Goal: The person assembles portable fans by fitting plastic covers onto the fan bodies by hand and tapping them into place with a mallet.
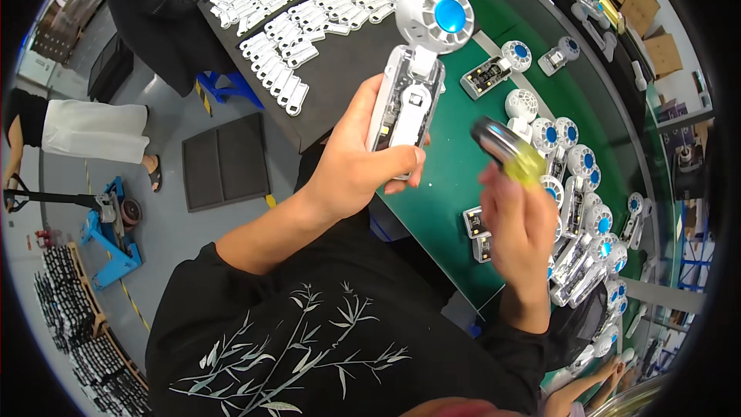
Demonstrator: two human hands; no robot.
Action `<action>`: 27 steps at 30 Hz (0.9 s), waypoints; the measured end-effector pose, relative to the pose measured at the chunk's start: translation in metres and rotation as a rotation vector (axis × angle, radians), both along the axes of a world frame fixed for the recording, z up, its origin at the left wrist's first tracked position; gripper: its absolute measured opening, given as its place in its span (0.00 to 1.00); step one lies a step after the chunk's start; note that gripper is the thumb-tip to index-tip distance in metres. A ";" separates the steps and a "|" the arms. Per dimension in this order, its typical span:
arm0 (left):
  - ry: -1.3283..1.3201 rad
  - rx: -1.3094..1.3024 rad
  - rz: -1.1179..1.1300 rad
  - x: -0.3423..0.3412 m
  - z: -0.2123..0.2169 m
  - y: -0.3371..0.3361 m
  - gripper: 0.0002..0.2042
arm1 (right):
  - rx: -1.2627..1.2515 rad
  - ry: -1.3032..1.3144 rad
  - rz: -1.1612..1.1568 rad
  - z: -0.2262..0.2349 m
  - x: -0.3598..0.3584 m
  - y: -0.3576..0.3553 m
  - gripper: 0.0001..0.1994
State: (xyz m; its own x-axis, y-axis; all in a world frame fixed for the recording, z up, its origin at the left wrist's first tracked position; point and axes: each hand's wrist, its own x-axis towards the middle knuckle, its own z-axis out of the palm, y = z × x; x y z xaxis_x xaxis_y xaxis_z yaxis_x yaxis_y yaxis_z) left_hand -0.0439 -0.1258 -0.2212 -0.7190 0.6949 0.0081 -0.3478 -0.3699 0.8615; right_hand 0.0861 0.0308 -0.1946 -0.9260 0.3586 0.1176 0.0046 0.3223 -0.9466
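My left hand (pixel 363 158) grips a small handheld fan (pixel 417 69) by its white, partly open handle, with the round white head and blue centre pointing up. My right hand (pixel 519 220) holds a tool with a yellow-green grip and a dark metal tip (pixel 505 150), blurred by motion, just to the right of the fan's handle. Both hands hover above the near edge of a green work table (pixel 455 177).
Several more white fans with blue centres (pixel 575 208) lie along the table's right side. A black tray (pixel 340 69) holds rows of white handle shells (pixel 301 23). Another person in black stands at the top left. A blue pallet jack (pixel 108 239) stands on the grey floor.
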 end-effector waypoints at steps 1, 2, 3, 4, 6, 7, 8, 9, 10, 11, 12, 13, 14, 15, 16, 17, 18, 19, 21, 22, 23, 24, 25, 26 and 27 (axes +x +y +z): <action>0.004 -0.027 0.003 0.002 -0.001 -0.002 0.32 | -0.128 0.109 -0.031 0.003 0.013 -0.007 0.13; -0.003 -0.022 0.009 0.003 0.000 -0.003 0.32 | -0.256 0.217 -0.062 0.005 0.019 -0.012 0.13; 0.001 -0.043 -0.028 0.005 0.003 -0.002 0.32 | -0.252 0.211 -0.068 0.001 0.014 -0.016 0.13; 0.004 -0.063 -0.067 0.006 0.006 -0.002 0.33 | -0.035 0.226 -0.033 -0.007 0.000 -0.022 0.12; -0.005 -0.083 -0.096 0.007 0.009 -0.001 0.33 | 0.394 0.245 0.059 -0.020 -0.022 -0.026 0.11; 0.021 -0.095 -0.092 0.008 0.010 -0.003 0.34 | 0.398 0.234 0.059 -0.020 -0.021 -0.027 0.11; 0.052 -0.111 -0.083 0.006 0.009 -0.006 0.35 | 0.373 0.201 0.074 -0.023 -0.022 -0.028 0.11; 0.082 -0.127 -0.074 0.005 0.009 -0.008 0.35 | 0.346 0.169 0.088 -0.025 -0.023 -0.029 0.11; 0.076 -0.129 -0.074 0.004 0.010 -0.010 0.35 | 0.319 0.135 0.103 -0.027 -0.023 -0.030 0.11; 0.074 -0.118 -0.074 0.002 0.011 -0.011 0.36 | 0.291 0.102 0.117 -0.029 -0.024 -0.031 0.12; 0.073 -0.107 -0.074 0.001 0.013 -0.012 0.36 | 0.263 0.069 0.132 -0.030 -0.024 -0.032 0.12; 0.077 -0.091 -0.089 -0.001 0.016 -0.010 0.37 | 0.239 0.038 0.131 -0.028 -0.024 -0.032 0.12; 0.075 -0.090 -0.101 -0.002 0.017 -0.010 0.37 | 0.215 0.007 0.132 -0.025 -0.023 -0.030 0.12; 0.079 -0.117 -0.075 -0.004 0.013 -0.012 0.37 | 0.212 0.009 0.138 -0.023 -0.021 -0.028 0.12; 0.082 -0.146 -0.048 -0.005 0.009 -0.014 0.37 | 0.068 0.072 0.144 -0.014 -0.014 -0.025 0.14; 0.085 -0.175 -0.020 -0.007 0.006 -0.016 0.37 | -0.077 0.133 0.150 -0.006 -0.006 -0.021 0.15; 0.075 -0.182 -0.028 -0.005 0.007 -0.019 0.37 | -0.224 0.184 0.139 -0.001 0.002 -0.024 0.16; 0.065 -0.176 -0.052 -0.003 0.010 -0.022 0.36 | -0.232 0.174 0.131 -0.005 0.000 -0.027 0.16; 0.071 -0.155 -0.111 -0.006 0.018 -0.019 0.34 | -0.169 -0.021 0.151 -0.019 -0.026 -0.026 0.18; 0.073 -0.156 -0.128 -0.007 0.014 -0.019 0.34 | -0.137 -0.119 0.158 -0.023 -0.032 -0.028 0.19; 0.072 -0.154 -0.087 -0.010 0.003 -0.020 0.34 | -0.132 -0.115 0.140 -0.022 -0.031 -0.029 0.19; 0.072 -0.151 -0.050 -0.014 -0.009 -0.021 0.33 | -0.205 -0.130 0.175 -0.021 -0.029 -0.031 0.19; 0.081 -0.143 -0.017 -0.019 -0.015 -0.020 0.32 | -0.274 -0.134 0.205 -0.020 -0.028 -0.031 0.20; 0.084 -0.118 0.028 -0.022 -0.018 -0.019 0.29 | -0.263 -0.119 0.162 -0.020 -0.028 -0.030 0.20; 0.087 -0.091 0.072 -0.026 -0.019 -0.019 0.25 | -0.423 -0.164 0.176 -0.019 -0.032 -0.031 0.19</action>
State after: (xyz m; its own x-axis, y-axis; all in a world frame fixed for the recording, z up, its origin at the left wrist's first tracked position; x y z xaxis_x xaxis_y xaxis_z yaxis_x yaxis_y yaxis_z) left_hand -0.0699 -0.1446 -0.2406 -0.7664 0.6422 0.0119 -0.2458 -0.3104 0.9183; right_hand 0.0538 0.0003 -0.2141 -0.9711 0.1794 -0.1574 0.1449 -0.0811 -0.9861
